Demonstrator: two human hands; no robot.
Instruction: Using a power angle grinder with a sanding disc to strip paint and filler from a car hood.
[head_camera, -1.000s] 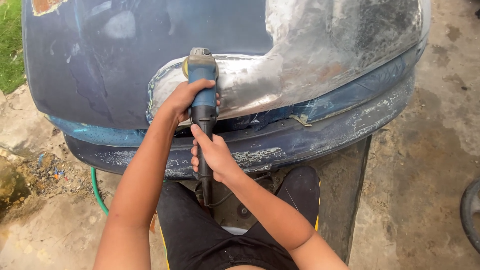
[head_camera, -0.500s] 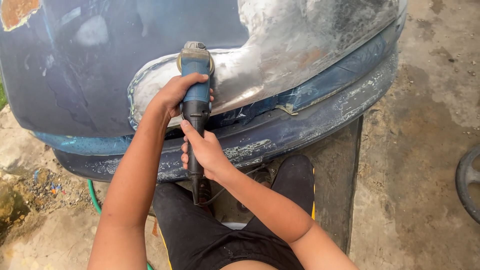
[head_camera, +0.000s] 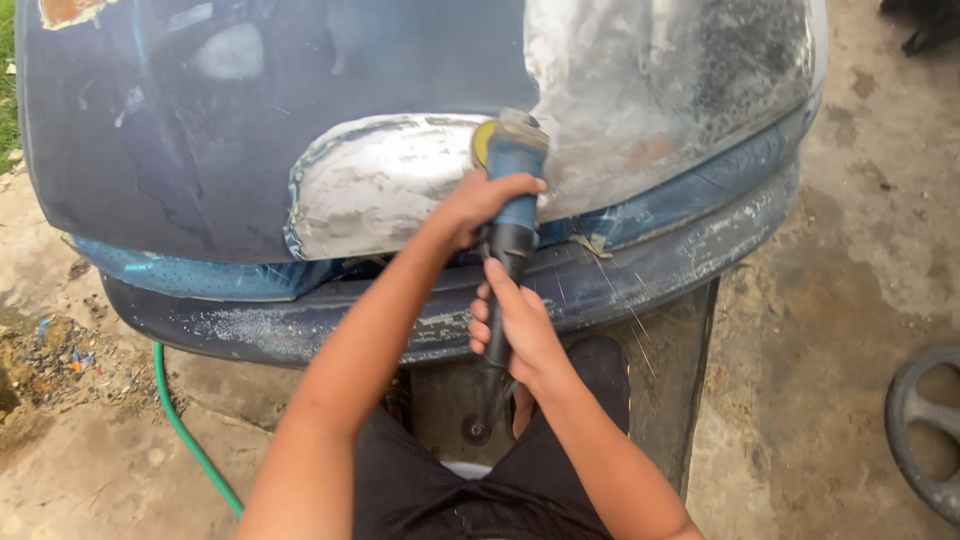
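The left hand (head_camera: 485, 205) wraps the grinder (head_camera: 510, 190) near its head; the right hand (head_camera: 515, 325) closes on the black handle at 6 o'clock. The grinder rests against the car panel's (head_camera: 200, 150) bare-metal patch. A green hose (head_camera: 185, 430) lies at 8 o'clock.

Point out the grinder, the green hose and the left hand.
grinder (head_camera: 512, 160): head view, blue body near its head.
green hose (head_camera: 185, 430): head view, middle of its curve.
left hand (head_camera: 480, 205): head view, back of hand.

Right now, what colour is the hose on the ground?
The hose is green, seen in the head view.
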